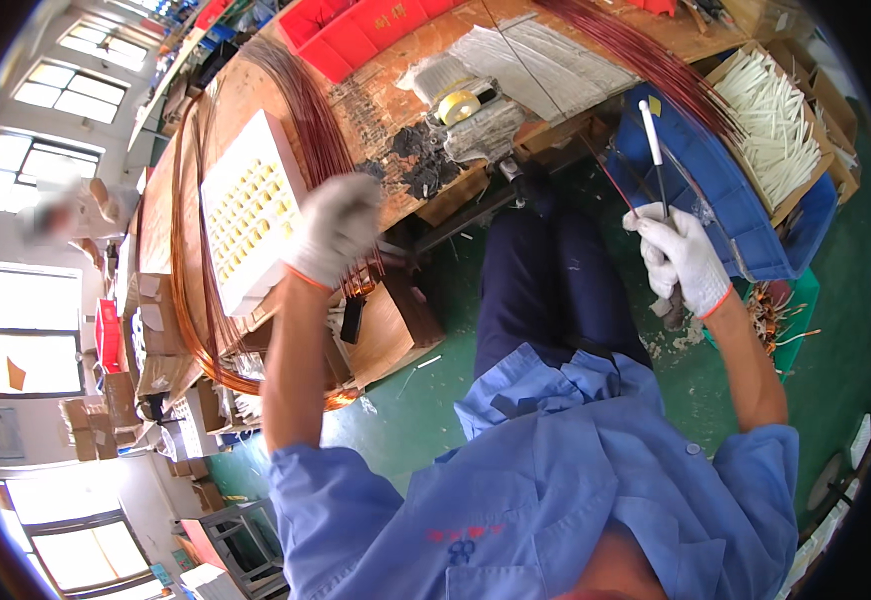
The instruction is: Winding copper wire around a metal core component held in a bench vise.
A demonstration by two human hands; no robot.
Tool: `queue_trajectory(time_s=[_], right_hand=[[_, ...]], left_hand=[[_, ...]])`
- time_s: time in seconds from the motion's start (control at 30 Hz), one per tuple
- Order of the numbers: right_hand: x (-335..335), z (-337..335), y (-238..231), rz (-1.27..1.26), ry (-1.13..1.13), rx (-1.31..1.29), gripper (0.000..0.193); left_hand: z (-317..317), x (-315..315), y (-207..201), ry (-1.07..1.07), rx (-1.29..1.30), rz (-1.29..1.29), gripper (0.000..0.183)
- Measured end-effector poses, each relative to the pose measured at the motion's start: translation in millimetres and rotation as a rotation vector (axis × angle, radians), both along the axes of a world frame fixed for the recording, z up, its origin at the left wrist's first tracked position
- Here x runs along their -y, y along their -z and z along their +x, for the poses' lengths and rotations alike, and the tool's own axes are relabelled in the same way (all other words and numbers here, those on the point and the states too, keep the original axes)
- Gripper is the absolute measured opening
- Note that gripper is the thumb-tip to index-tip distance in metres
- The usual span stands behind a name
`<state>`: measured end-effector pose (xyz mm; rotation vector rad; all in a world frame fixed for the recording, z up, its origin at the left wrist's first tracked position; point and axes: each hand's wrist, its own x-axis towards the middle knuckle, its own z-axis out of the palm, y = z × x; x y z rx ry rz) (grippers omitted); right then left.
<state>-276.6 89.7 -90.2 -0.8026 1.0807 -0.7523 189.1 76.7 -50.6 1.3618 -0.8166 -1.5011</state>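
My right hand (684, 262), in a white work glove with an orange cuff, is closed around a thin dark rod with a white tube (650, 132) on its upper end. A thin reddish wire (611, 182) also runs up and left from its fingers. Some greyish cloth-like material (669, 310) hangs below this hand. My left hand (338, 232), gloved the same way, is smeared by motion at the near edge of the workbench. It is beside a bundle of dark red wires (306, 105); its fingers are not clear.
A white tray (284, 165) of yellowish pieces lies on the workbench (376, 120), with a metal fixture holding a yellow roll (459, 107). A red bin (356, 40) stands behind. To the right are a blue bin (746, 225) and a carton of white tubes (771, 125). Another person (76, 215) is at far left.
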Motion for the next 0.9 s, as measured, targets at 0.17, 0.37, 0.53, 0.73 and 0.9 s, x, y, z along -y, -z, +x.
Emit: queue_trajectory(time_s=[0.17,0.37,0.53,0.73,0.9], right_hand=[[-17,26,8,-0.191,-0.121,-0.1,0.025],[-47,25,13,-0.235,0.024,-0.262,0.027],[-52,12,30,-0.225,-0.021,-0.264,0.027],[-37,-20,59,-0.133,-0.043,-0.134,0.031],[-70,18,31,-0.058,-0.194,-0.19,0.025]], left_hand=[[-166,-39,50,0.365,-0.427,0.137,0.017],[-235,-22,97,0.147,-0.727,0.14,0.033],[-187,-13,97,0.139,-1.025,0.024,0.041],[-168,-28,85,0.227,-0.556,0.057,0.05],[-239,-45,132,0.391,-0.6,0.049,0.066]])
